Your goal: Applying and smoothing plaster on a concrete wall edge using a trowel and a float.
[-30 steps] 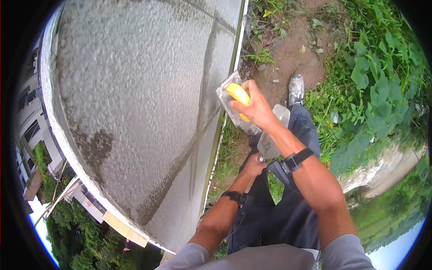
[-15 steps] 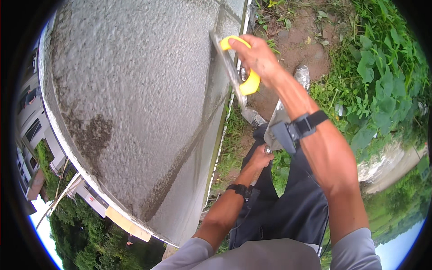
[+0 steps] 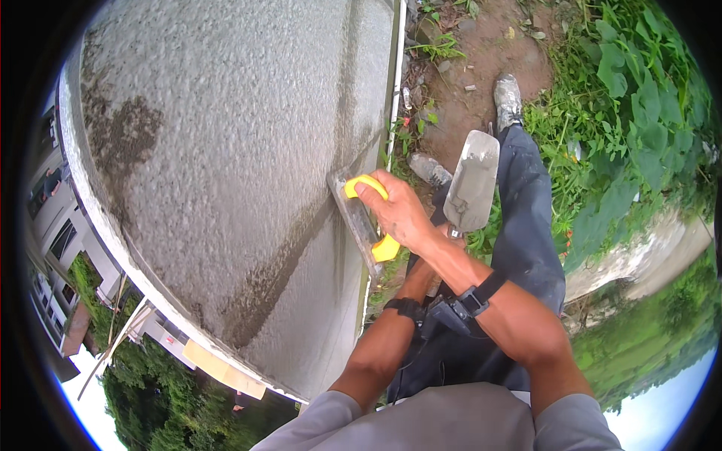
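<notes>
My right hand [image 3: 395,213] is closed round the yellow handle of a plastering trowel [image 3: 353,218]. The trowel's long, narrow plate lies against the grey wet mortar surface [image 3: 226,135], close to its right edge. Behind my right forearm, my left hand [image 3: 450,236] is mostly covered. It grips a hand trowel [image 3: 472,180], whose broad grey blade points up over my legs, with a smear of mortar on it. My forearms cross in front of my body. A smoother grey band [image 3: 308,301] runs beside the rough, pebbly mortar.
A pale edge strip [image 3: 396,83] borders the mortar on the right. My shoes [image 3: 508,98] stand on a dirt path [image 3: 477,56], with leafy plants [image 3: 632,150] at the right. Buildings and trees show beyond the curved left rim [image 3: 113,248]. A person [image 3: 51,183] is at far left.
My right hand has brought the plastering trowel down along the mortar's edge, toward my body. The hand trowel in my left hand now shows its blade in full, clear of my right arm.
</notes>
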The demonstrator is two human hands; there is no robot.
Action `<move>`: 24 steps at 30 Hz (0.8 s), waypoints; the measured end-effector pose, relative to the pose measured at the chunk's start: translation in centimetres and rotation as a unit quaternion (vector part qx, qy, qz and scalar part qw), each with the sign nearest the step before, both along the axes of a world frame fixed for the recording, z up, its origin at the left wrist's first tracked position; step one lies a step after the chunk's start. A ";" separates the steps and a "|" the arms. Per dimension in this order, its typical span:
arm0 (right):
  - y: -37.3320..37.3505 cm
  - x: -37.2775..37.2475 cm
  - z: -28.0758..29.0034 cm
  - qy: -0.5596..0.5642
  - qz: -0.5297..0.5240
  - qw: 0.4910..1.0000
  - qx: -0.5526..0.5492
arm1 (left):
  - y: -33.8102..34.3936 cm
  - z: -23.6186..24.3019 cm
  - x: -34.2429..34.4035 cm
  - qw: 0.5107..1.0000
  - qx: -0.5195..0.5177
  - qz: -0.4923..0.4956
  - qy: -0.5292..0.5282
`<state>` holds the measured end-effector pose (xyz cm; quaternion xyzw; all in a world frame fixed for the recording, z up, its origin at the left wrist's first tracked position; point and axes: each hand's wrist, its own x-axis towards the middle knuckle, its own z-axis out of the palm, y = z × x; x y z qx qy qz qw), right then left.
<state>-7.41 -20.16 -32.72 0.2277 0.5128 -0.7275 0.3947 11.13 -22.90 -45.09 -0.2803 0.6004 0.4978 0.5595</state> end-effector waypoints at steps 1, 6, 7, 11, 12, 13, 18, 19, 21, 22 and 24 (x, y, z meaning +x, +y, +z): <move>0.3 0.4 0.8 0.000 -0.004 1.000 0.001 | 0.0 0.1 0.0 0.999 0.006 0.033 -0.031; 3.5 -1.3 2.6 -0.017 0.006 1.000 0.000 | 0.2 4.3 -2.0 0.993 0.029 0.085 0.074; 4.5 -2.2 2.9 -0.043 -0.028 0.998 -0.026 | 0.1 5.2 -2.8 0.986 0.039 0.110 0.121; 7.7 -4.8 6.0 -0.054 -0.011 0.996 -0.070 | -0.4 8.3 -5.3 0.991 0.024 0.119 0.054; 8.9 -5.6 7.1 -0.028 -0.014 0.997 -0.067 | -0.5 8.7 -5.8 0.983 0.033 0.169 0.058; 10.3 -6.4 8.3 0.002 -0.021 0.998 -0.059 | -0.7 8.8 -6.4 0.978 0.060 0.186 0.069; 17.6 -9.9 12.5 0.196 -0.082 0.973 0.091 | -1.5 8.2 -9.2 0.991 0.021 0.119 0.050; 19.3 -10.6 13.0 0.202 -0.054 0.971 0.115 | -1.3 8.3 -10.1 0.987 0.041 0.138 0.074; 21.3 -11.6 13.1 0.245 -0.033 0.943 0.221 | -0.5 8.9 -12.6 0.987 0.039 0.128 0.090; 22.1 -12.1 12.9 0.255 -0.032 0.943 0.212 | 0.0 9.4 -14.2 0.987 0.047 0.128 0.090; 23.4 -13.3 11.9 0.308 0.007 0.910 0.278 | 1.3 10.6 -17.5 0.987 0.055 0.129 0.080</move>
